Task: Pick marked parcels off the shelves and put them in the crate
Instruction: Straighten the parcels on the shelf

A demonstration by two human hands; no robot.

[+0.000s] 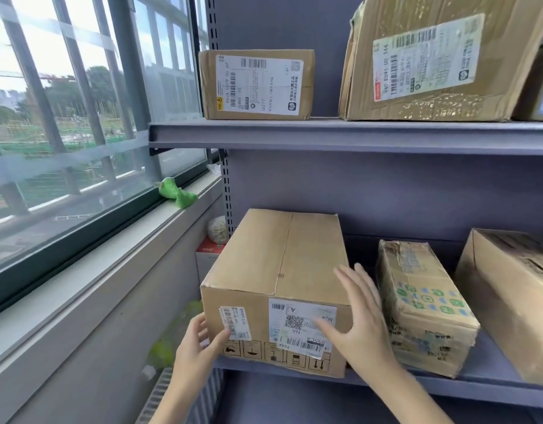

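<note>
A grey shelf unit (pixel 355 136) fills the right of the frame, a window (pixel 80 117) the left. At lower centre, a big box (pixel 279 270) sits on the lower shelf, its labelled end facing out. The right hand (pixel 360 325) lies at its right corner, fingers straight and spread. The left hand (pixel 199 347) touches the box's left edge, thumb on a small label, fingers loosely open. Neither hand holds anything.

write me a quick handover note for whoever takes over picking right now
Left hand: open, fingers at the front left corner of the large brown cardboard parcel on the lower grey metal shelf.
Right hand: open, flat against that parcel's front right edge.
Done: nothing lifted; the parcel sits on the shelf.
Left: grip it, pull it off, put it in the crate, which is not in view.
</note>
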